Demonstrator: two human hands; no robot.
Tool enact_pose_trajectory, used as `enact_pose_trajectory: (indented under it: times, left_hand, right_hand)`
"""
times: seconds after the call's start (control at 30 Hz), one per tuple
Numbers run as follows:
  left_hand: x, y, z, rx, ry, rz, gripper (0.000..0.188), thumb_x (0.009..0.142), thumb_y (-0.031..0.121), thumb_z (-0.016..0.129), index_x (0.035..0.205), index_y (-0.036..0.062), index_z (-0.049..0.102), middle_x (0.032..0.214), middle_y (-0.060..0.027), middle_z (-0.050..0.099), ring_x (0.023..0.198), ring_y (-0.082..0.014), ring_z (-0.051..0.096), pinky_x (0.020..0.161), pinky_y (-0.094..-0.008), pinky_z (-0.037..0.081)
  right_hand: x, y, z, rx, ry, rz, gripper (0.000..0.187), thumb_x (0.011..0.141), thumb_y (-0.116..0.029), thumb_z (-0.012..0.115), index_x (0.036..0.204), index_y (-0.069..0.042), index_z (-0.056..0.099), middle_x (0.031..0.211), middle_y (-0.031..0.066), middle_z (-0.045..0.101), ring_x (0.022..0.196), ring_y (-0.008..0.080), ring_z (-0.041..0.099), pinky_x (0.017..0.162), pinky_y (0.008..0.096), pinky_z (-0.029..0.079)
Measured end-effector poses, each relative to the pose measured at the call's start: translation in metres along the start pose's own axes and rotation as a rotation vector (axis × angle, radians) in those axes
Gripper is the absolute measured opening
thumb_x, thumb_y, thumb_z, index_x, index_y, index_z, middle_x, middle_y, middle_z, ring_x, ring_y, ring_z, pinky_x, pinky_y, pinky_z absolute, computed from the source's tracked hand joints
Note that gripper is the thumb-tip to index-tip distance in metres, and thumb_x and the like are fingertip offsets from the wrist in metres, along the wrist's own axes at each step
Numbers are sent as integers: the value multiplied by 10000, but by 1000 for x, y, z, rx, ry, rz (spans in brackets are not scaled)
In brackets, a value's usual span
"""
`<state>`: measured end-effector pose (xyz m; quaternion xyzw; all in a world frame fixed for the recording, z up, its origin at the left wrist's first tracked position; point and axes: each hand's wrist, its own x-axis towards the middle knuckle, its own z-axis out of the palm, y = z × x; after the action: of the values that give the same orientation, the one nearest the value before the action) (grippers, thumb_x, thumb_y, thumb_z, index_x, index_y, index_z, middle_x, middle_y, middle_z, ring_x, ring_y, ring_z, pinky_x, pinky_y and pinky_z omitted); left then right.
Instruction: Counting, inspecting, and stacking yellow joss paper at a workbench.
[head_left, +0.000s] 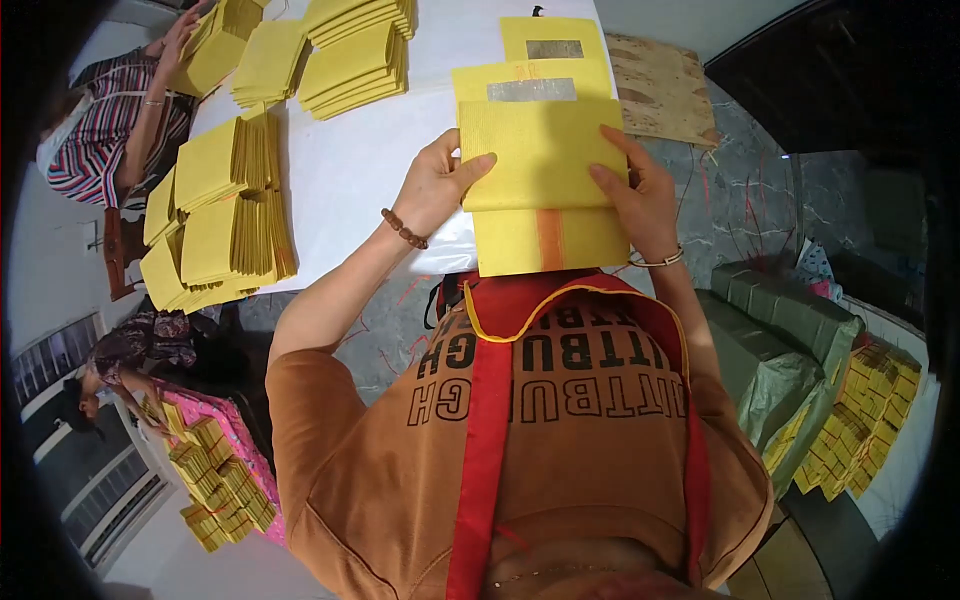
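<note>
Both my hands hold a folded yellow paper (540,150) at the front edge of the table. My left hand (436,185) pinches its left edge, thumb on top and the fingers partly hidden. At the right edge, my right hand (642,195) grips it with thumb and a finger lying on the surface. Below the fold, a yellow part with an orange stripe (551,240) sticks out toward me. Just beyond lie two more yellow sheets with silver patches, a nearer sheet (468,82) and a farther sheet (590,40), partly overlapping.
Stacks of folded yellow paper (212,210) stand on the white table (350,180) at left, with more stacks (355,65) farther back. A person in stripes (110,130) handles paper at far left; another person (140,350) bends over bundles. Plywood (660,90) and wrapped bales (770,340) are at right.
</note>
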<state>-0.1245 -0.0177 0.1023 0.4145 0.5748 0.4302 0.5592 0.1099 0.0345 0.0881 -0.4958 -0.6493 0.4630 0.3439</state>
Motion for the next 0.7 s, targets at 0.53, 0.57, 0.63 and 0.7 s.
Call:
enact_pose_trajectory:
  times: [0.53, 0.57, 0.63, 0.7]
  left_hand:
    - [-31, 27, 31, 1197, -181, 903, 570, 779, 354, 602, 1265, 109, 433, 1324, -145, 379, 1231, -329, 324, 994, -476, 248]
    - [-29, 20, 35, 1196, -182, 901, 570, 779, 354, 602, 1265, 109, 433, 1324, -145, 379, 1231, -329, 324, 994, -476, 248]
    - [-24, 7, 38, 1260, -223, 767, 648, 786, 449, 546, 1316, 118, 373, 1378, -118, 322, 1289, -320, 248, 1026, -484, 211]
    - [-23, 1, 38, 1274, -223, 753, 661, 791, 457, 536, 1330, 122, 350, 1381, -120, 316, 1292, -318, 243, 1029, -481, 206]
  right_hand:
    - [3, 1, 3, -90, 73, -62, 379, 736, -206, 643, 1088, -73, 595, 868, 166, 647, 768, 278, 630, 692, 318, 476]
    - [2, 0, 3, -90, 72, -60, 379, 736, -206, 643, 1088, -73, 595, 868, 166, 647, 768, 278, 630, 692, 318, 476]
    - [3, -4, 2, -95, 32, -19, 382, 734, -211, 650, 1080, -58, 596, 869, 150, 632, 766, 274, 614, 698, 305, 472]
    - [-1, -18, 0, -180, 46, -26, 405, 735, -202, 652, 1108, -63, 578, 919, 151, 606, 830, 279, 595, 727, 302, 463]
